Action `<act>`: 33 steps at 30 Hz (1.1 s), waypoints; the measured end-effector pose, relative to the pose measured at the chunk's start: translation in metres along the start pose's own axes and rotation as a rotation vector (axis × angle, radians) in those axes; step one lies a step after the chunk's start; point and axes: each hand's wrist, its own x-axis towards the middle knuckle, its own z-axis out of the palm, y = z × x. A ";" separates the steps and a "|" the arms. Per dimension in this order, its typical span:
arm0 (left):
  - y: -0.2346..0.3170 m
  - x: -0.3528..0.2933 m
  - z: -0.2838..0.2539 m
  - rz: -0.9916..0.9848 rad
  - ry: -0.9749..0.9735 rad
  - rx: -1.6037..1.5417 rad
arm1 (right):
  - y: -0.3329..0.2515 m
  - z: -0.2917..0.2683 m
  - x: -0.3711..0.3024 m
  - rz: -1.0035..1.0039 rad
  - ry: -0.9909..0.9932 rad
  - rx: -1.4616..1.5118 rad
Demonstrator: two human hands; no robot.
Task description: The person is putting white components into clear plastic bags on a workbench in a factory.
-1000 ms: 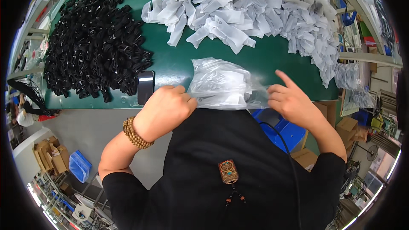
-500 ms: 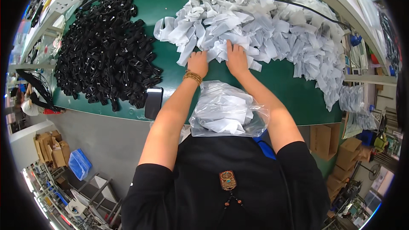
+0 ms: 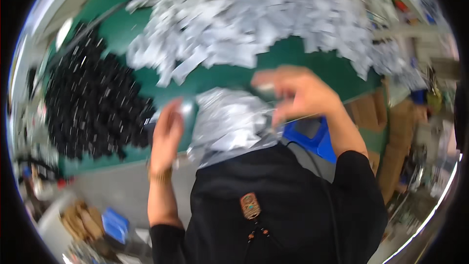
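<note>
A clear plastic bag with several white, soft, crumpled pieces inside lies at the table's near edge, against my body. To its left is my left hand, raised with fingers stretched out and nothing seen in it. My right hand is over the bag's right side, fingers bent but spread apart. Motion smears both hands, and a pale spot by the right fingertips is too blurred to name. Beyond the bag spreads a large heap of white pieces.
A heap of black bundled cords covers the left of the green table. A dark cable runs across the back left. A blue stool-like object stands below the right edge, near cardboard boxes. Another blue container is at lower left.
Both hands have drawn back from the white heap toward me, the left to the bag's left, the right to its right. The view has swung, and a green gap now shows before the heap.
</note>
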 end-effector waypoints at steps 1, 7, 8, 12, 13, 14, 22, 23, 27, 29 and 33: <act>0.014 -0.023 -0.007 0.053 -0.160 0.122 | -0.027 0.003 -0.020 -0.072 -0.087 0.029; 0.029 -0.045 0.009 0.231 0.079 0.668 | -0.009 0.071 -0.051 -0.052 -0.223 -0.358; 0.039 -0.040 0.012 0.271 0.051 0.676 | -0.005 0.066 -0.057 -0.156 -0.117 -0.326; 0.085 -0.024 0.039 0.472 0.063 0.740 | -0.013 0.023 -0.094 -0.152 0.105 -0.349; 0.096 -0.019 0.050 0.486 0.013 0.747 | -0.009 0.010 -0.107 -0.145 0.159 -0.317; 0.106 -0.011 0.065 0.498 -0.038 0.754 | -0.003 -0.006 -0.123 -0.138 0.211 -0.283; 0.186 0.077 0.261 0.650 -0.398 0.663 | 0.013 -0.147 -0.272 0.187 0.385 -0.355; 0.187 0.091 0.295 0.692 -0.411 0.661 | 0.026 -0.159 -0.291 0.183 0.399 -0.361; 0.208 0.111 0.426 0.766 -0.484 0.643 | 0.068 -0.202 -0.379 0.425 0.475 -0.435; 0.217 0.117 0.489 0.813 -0.523 0.634 | 0.093 -0.222 -0.423 0.486 0.545 -0.458; 0.228 0.118 0.606 0.852 -0.560 0.584 | 0.154 -0.267 -0.503 0.640 0.669 -0.488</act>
